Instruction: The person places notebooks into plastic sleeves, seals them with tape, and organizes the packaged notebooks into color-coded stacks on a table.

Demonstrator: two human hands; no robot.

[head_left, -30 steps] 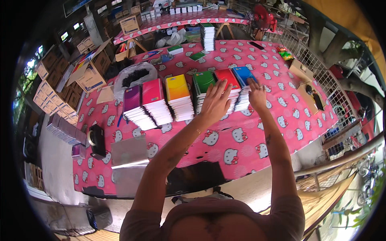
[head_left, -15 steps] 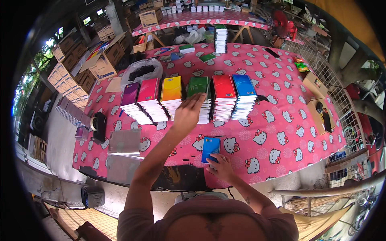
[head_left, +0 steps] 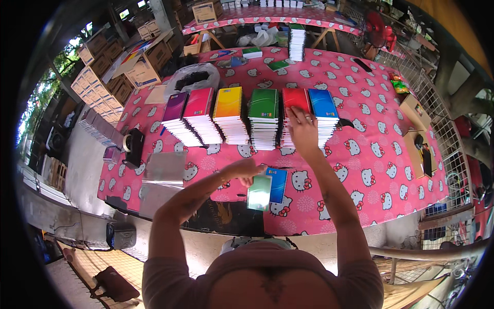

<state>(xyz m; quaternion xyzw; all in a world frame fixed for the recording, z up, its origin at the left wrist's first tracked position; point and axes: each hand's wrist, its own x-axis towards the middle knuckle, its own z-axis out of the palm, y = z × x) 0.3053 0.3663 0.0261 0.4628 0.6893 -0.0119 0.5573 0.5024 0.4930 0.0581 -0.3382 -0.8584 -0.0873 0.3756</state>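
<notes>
Six stacks of spiral notebooks stand in a row on the table: a purple stack [head_left: 175, 107], a pink stack [head_left: 199, 103], a yellow stack [head_left: 228, 103], a green stack [head_left: 264, 104], a red stack [head_left: 295, 97] and a blue stack [head_left: 323, 104]. My right hand [head_left: 304, 133] reaches onto the red stack, fingers spread over its top cover. In front of the row, my left hand [head_left: 246, 171] is closed on the upper edge of a green notebook [head_left: 259, 194]. That notebook partly covers a single blue notebook [head_left: 278, 185] lying on the table.
Left of me are clear plastic sheets [head_left: 163, 167] and a black tape dispenser [head_left: 135, 148]. A plastic bag [head_left: 191, 80] sits behind the purple stack. Farther back stands a tall notebook stack [head_left: 296, 44]. Open cardboard boxes [head_left: 418, 149] lie along the right edge.
My left hand has brought a green notebook from its stack down to the blue one. My right hand has let go of the blue notebook and moved forward onto the red stack.
</notes>
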